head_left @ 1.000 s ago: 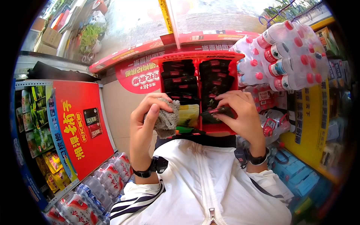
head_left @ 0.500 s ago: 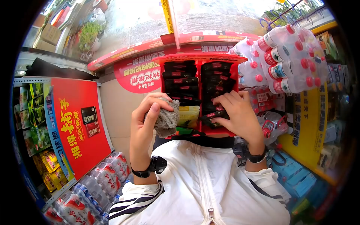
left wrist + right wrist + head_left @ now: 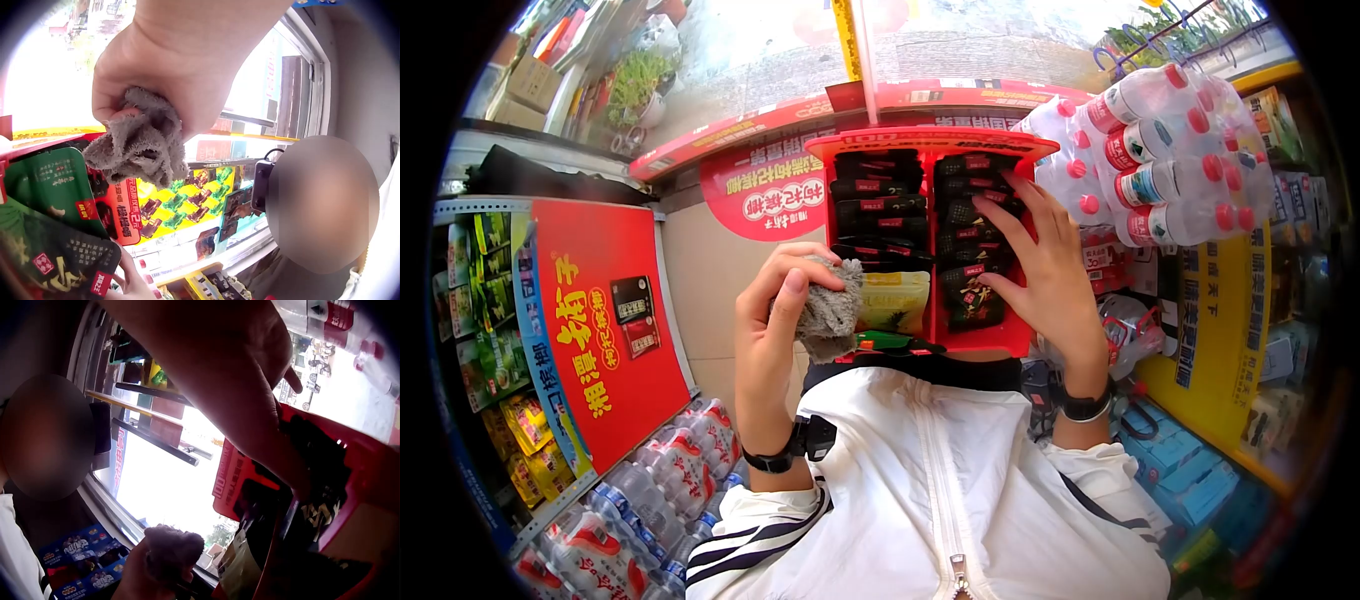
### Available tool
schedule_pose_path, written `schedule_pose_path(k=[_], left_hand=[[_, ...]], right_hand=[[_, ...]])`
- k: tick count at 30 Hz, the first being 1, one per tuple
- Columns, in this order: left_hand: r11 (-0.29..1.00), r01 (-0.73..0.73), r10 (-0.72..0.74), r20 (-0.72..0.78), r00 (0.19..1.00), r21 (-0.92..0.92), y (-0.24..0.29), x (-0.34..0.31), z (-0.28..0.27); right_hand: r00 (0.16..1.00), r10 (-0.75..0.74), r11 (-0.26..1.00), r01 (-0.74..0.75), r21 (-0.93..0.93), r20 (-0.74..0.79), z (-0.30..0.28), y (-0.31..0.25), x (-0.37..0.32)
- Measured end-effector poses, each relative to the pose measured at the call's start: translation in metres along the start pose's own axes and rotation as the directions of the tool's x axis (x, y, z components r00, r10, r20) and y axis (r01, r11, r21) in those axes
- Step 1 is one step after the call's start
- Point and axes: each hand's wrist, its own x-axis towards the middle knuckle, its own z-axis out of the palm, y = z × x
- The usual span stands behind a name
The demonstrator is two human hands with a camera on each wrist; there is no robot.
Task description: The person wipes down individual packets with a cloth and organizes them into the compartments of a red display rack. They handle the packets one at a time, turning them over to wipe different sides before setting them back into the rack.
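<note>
My left hand (image 3: 772, 315) grips a crumpled grey cloth (image 3: 833, 312) beside the left edge of a red divided box (image 3: 822, 150). In the left wrist view the cloth (image 3: 147, 147) bunches out below the curled fingers. Spread over the box's right compartment is my right hand (image 3: 1052, 285), its fingers extended and the fingertips at the black packets (image 3: 972, 300); whether it presses them is unclear. The left compartment holds more black packets (image 3: 880, 208), a yellow-green packet (image 3: 895, 303) and a dark green one (image 3: 890, 343) nearest the body. The right wrist view shows these contents darkly.
Shrink-wrapped bottles (image 3: 1150, 165) stand close to the right of the box. A red sign panel (image 3: 615, 330) and packets on a shelf (image 3: 495, 310) are at the left, with bottle packs (image 3: 690, 460) below. Blue packages (image 3: 1180, 465) lie at the lower right.
My right hand has let go of the black packet it pinched, which now lies in the right compartment; the fingers have spread and moved up the row. My left hand has shifted slightly left with the cloth.
</note>
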Motion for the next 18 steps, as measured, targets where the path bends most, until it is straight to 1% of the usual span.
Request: schedule_pose_path(k=[2, 6, 11, 12, 14, 15, 17, 18], left_hand=[[1.0, 0.001, -0.002, -0.004, 1.0, -0.01, 0.0, 0.0, 0.001], [1.0, 0.0, 0.0, 0.005, 1.0, -0.005, -0.001, 0.0, 0.0], [1.0, -0.006, 0.006, -0.005, 1.0, -0.015, -0.001, 0.0, -0.002], [1.0, -0.005, 0.004, -0.011, 1.0, -0.013, 0.0, -0.001, -0.002], [1.0, -0.002, 0.001, -0.028, 1.0, -0.03, 0.001, -0.001, -0.002], [0.999, -0.001, -0.001, -0.04, 0.999, -0.049, 0.001, -0.001, -0.002], [0.999, -0.005, 0.004, -0.024, 1.0, -0.036, 0.0, -0.001, -0.004], [1.0, -0.011, 0.011, -0.009, 1.0, -0.025, -0.001, 0.0, -0.005]], right_hand=[[0.994, 0.045, 0.999, -0.045, 0.002, -0.098, 0.002, 0.001, 0.003], [0.987, 0.06, 0.998, -0.057, 0.027, -0.148, 0.004, 0.001, 0.013], [0.961, 0.086, 0.994, -0.066, 0.083, -0.263, 0.012, 0.0, 0.019], [0.962, 0.083, 0.994, -0.063, 0.085, -0.261, 0.012, 0.0, 0.02], [0.948, 0.066, 0.997, -0.055, 0.044, -0.312, 0.013, 0.001, 0.019], [0.948, 0.068, 0.997, -0.056, 0.047, -0.31, 0.013, 0.002, 0.019], [0.977, 0.066, 0.993, -0.045, 0.107, -0.201, 0.012, 0.003, 0.019], [0.977, 0.067, 0.993, -0.047, 0.105, -0.201, 0.011, 0.002, 0.019]])
